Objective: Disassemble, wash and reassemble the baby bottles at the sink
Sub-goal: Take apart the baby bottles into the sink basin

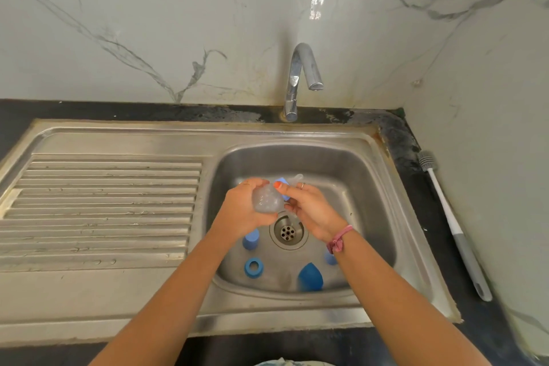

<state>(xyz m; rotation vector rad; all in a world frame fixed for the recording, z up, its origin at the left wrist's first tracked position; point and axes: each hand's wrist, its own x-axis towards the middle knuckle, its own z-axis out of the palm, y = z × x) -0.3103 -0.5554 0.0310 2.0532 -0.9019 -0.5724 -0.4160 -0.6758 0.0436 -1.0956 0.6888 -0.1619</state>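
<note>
Over the steel sink basin [368,187] I hold a clear baby bottle [266,201] tilted on its side. My left hand [243,211] grips its body. My right hand [312,211] grips the blue collar [281,184] at its neck, with the clear teat [297,179] sticking out past my fingers. On the basin floor lie a blue ring [253,267], a blue cap [251,240], a dark blue dome cover [310,276] and another blue piece [329,258] partly hidden by my right forearm.
The chrome tap [300,80] stands behind the basin with no water running. The drain [287,232] is under my hands. A ribbed drainboard [101,211] lies to the left. A white and grey bottle brush [451,223] lies on the dark counter at the right.
</note>
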